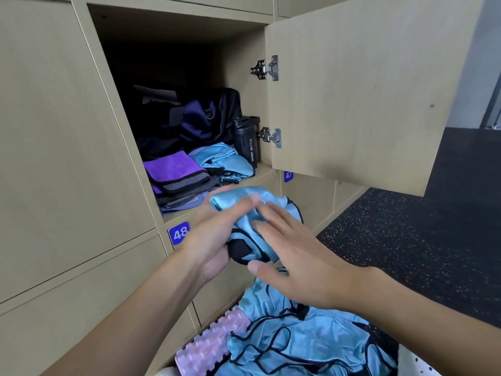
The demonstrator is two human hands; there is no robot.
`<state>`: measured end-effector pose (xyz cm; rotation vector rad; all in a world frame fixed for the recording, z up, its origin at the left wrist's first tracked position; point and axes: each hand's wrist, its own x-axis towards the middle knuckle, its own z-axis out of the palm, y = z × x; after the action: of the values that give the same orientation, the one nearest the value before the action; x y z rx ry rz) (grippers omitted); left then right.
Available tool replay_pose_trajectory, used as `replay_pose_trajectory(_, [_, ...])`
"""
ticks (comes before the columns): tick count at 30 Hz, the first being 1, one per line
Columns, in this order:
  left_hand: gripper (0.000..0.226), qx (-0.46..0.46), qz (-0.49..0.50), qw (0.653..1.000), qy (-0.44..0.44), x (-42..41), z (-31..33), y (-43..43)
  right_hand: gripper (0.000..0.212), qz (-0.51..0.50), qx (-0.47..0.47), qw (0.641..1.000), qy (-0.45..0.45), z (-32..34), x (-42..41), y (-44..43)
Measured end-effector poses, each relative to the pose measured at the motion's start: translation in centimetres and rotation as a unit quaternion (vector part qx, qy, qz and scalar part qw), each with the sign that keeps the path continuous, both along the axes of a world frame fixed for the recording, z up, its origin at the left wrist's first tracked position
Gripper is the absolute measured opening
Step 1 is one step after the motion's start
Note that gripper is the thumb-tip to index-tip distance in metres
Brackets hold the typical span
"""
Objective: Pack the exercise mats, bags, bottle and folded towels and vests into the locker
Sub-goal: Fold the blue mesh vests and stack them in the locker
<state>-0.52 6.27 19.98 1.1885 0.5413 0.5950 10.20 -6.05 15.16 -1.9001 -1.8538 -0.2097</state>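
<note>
Head view: open locker (241,63) upper centre, top half free; bag (200,120), bottle (248,142), towels (173,169) inside. Left hand (214,240) grips vest (238,198); right hand (298,256) flat atop.

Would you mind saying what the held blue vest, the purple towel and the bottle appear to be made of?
The blue vest looks like thin synthetic fabric, judging by its slight sheen and limp folds. The purple towel is matte and fuzzy, probably microfibre. The bottle is dark with smooth highlights, likely plastic.

The locker (352,85) is pale matt wood-grain board with shiny metal hinges (268,68). The bottle (248,142) is glossy black plastic. The folded vest (254,218) is thin, slightly sheeny blue cloth; the purple towel (173,168) looks soft and napped. The floor (401,229) is rough speckled rubber.
</note>
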Motion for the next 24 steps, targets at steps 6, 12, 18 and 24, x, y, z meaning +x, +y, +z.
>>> replay_pose_trajectory(6, [0.043,0.026,-0.022,0.999,-0.032,-0.5,0.2,1.0,0.046,-0.096,0.21,0.947,0.225,2.8,1.5,0.0])
replay_pose_trajectory(12, [0.045,0.033,-0.099,0.993,-0.05,0.6,1.1,2.4,0.092,0.009,0.073,0.754,0.653,5.4,4.5,0.4])
replay_pose_trajectory(18, [0.04,0.016,-0.032,0.999,-0.016,4.7,1.0,4.7,0.066,-0.017,0.082,0.732,0.676,5.4,7.3,4.3])
replay_pose_trajectory(24, [0.067,0.113,0.021,0.991,0.07,8.2,-1.5,7.3,0.036,-0.097,0.145,0.741,0.648,4.0,10.8,9.4])
